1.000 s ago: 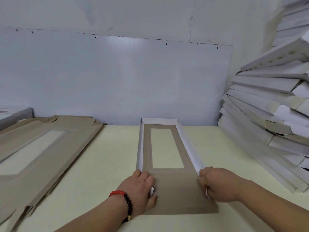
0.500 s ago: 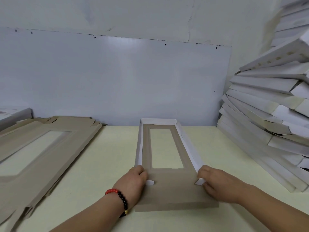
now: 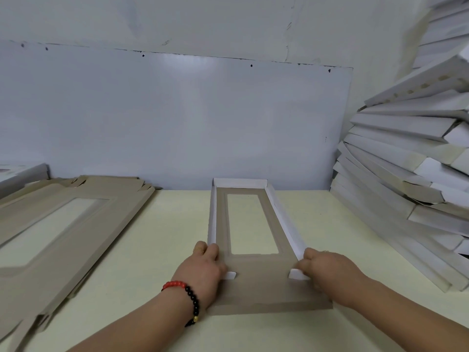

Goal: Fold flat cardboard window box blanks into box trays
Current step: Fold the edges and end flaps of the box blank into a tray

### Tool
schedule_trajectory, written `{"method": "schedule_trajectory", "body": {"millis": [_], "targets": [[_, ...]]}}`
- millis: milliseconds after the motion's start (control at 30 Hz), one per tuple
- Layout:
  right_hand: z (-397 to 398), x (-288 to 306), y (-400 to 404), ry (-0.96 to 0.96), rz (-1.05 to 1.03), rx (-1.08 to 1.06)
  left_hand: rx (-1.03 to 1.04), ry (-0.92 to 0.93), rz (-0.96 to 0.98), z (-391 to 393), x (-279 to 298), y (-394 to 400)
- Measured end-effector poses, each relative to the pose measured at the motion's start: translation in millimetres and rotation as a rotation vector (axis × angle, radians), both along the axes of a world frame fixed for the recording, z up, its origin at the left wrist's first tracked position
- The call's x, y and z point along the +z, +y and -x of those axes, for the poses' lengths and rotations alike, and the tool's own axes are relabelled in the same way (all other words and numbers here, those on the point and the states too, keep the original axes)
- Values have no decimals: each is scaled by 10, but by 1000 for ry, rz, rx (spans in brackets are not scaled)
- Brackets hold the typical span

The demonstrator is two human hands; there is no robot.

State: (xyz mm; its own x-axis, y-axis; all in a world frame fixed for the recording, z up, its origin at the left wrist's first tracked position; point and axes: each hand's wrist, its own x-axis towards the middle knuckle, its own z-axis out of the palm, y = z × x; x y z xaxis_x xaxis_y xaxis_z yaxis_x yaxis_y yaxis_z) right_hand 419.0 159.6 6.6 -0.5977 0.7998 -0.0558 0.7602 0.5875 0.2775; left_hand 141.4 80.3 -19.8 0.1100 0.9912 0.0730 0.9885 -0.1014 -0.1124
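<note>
A brown cardboard window box blank lies lengthwise on the pale table, its far end and two long white side walls standing up. Its near end flap lies flat toward me. My left hand grips the near end of the left wall, with a small white corner tab turned inward by my thumb. My right hand grips the near end of the right wall and holds its white corner tab turned inward.
A pile of flat brown window blanks lies on the table's left. Folded white trays are stacked high along the right side. A white wall panel closes off the back of the table.
Both hands have slid up to the near ends of the side walls, and the two white corner tabs have been turned inward over the brown panel.
</note>
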Motion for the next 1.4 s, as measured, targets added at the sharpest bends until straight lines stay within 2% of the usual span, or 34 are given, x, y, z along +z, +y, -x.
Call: {"method": "schedule_trajectory", "body": {"millis": [133, 333, 467, 767, 1067, 1167, 1267, 1400], "targets": [[-2, -17, 100, 67, 25, -1, 44, 105, 75, -47, 67, 30], [-18, -31, 179, 26, -45, 12, -24, 37, 169, -10, 123, 86], [5, -25, 201, 110, -13, 11, -32, 22, 138, 11, 97, 68], [-80, -74, 169, 350, 16, 20, -45, -137, 22, 68, -47, 25], [-215, -183, 32, 215, 5, 102, -142, -377, -76, 164, -75, -59], [-327, -250, -25, 299, -29, 208, -199, -338, -75, 236, -134, -57], [-425, -193, -69, 359, -32, 209, -244, -304, -26, 329, -186, -57], [-444, -167, -120, 222, -58, 263, -321, -191, 6, 439, -204, -79]]}}
